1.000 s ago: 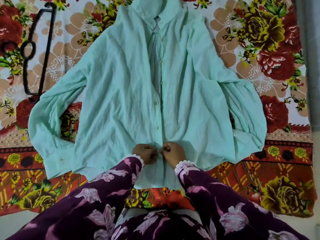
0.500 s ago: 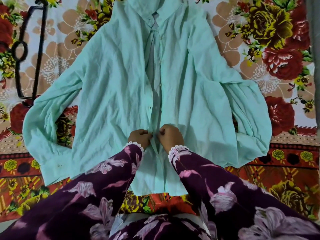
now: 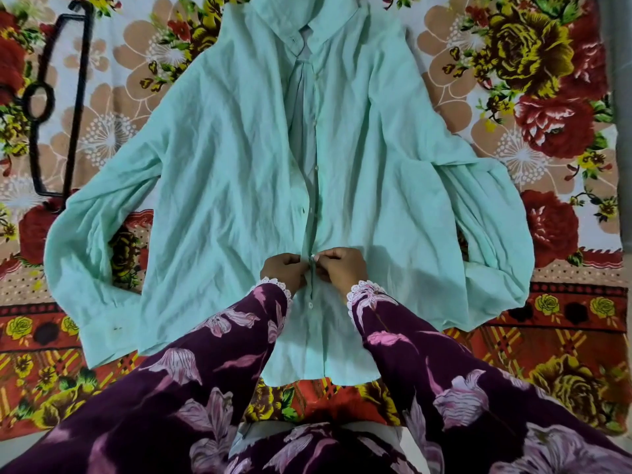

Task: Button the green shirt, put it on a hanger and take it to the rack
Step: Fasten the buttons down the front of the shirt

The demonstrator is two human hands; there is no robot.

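The green shirt [image 3: 222, 186] lies flat and face up on a flowered bedsheet, collar at the far end, sleeves spread to both sides. Its front is closed below my hands, where one white button shows, and gapes open higher up toward the collar. My left hand [image 3: 285, 272] pinches the left edge of the placket and my right hand [image 3: 338, 268] pinches the right edge, fingertips meeting at a button low on the front. A black hanger [image 3: 73, 107] lies on the sheet at the far left, beside the left sleeve.
The flowered bedsheet [image 3: 533, 97] covers the whole surface. A grey strip [image 3: 620, 124] runs along the right edge. My dark floral sleeves [image 3: 427, 374] fill the near part of the view.
Both hands moved up the placket from the lowest button to one higher. A fastened button now shows below them.
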